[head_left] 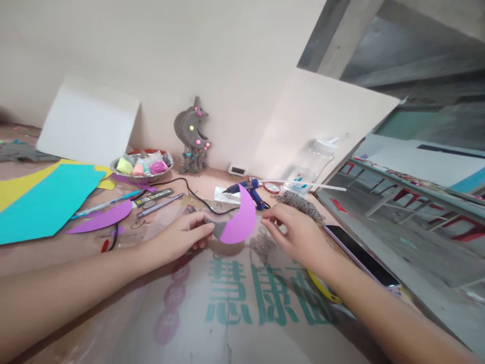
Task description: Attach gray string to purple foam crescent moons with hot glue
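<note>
My left hand [191, 230] is closed on one end of a purple paper crescent [244, 220], which has grey yarn [220, 230] wrapped round that end. The rest of the crescent is bare and points up and to the right. To its right, my right hand [284, 227] is closed in a pinch, apart from the paper. Loose strands of grey yarn [263, 245] hang or lie just below those fingertips, and the pinch appears to be on this yarn. A blue glue gun [255, 194] lies right behind the crescent.
Behind my right hand are a grey yarn skein [301, 205] and a clear bottle [312, 167]; a phone [361, 255] lies near the right edge. Pens, purple paper [102, 220], blue card [49, 202] and a clay bowl [142, 174] are left. A yarn-wrapped moon ornament [192, 134] stands against the backboard.
</note>
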A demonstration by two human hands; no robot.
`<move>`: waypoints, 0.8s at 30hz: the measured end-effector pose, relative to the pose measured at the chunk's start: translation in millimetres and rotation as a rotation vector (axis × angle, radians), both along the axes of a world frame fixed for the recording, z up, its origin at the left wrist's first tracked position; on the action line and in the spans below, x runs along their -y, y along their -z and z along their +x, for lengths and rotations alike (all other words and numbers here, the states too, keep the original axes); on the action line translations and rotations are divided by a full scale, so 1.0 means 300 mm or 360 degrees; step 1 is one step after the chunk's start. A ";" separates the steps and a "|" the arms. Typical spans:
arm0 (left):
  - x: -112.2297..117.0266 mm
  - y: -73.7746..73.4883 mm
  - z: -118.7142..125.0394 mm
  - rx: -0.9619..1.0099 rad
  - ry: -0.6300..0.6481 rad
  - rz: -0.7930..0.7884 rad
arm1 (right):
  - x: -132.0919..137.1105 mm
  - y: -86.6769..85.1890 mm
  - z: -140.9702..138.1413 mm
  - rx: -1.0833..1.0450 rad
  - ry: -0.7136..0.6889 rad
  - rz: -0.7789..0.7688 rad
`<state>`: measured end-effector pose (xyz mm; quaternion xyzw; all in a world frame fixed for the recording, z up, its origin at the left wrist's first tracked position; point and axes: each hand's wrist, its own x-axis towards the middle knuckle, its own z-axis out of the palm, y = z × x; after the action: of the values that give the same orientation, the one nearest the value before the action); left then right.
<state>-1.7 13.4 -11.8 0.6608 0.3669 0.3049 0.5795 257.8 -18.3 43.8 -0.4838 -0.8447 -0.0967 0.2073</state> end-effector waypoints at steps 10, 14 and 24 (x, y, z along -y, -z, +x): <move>0.018 -0.016 -0.001 0.0042 -0.0050 0.0053 | -0.096 0.034 0.147 0.0294 0.0288 0.0048; 0.004 -0.010 0.002 -0.0041 -0.0006 0.0089 | -0.145 0.031 0.142 0.0155 0.0378 -0.0146; 0.000 0.003 0.001 0.0013 0.0010 0.0037 | -0.414 0.144 0.039 -0.0312 0.0490 -0.0505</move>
<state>-1.4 13.4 -12.6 0.6672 0.3589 0.3101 0.5743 269.5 105.9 0.6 -0.6406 -0.7413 0.0541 0.1926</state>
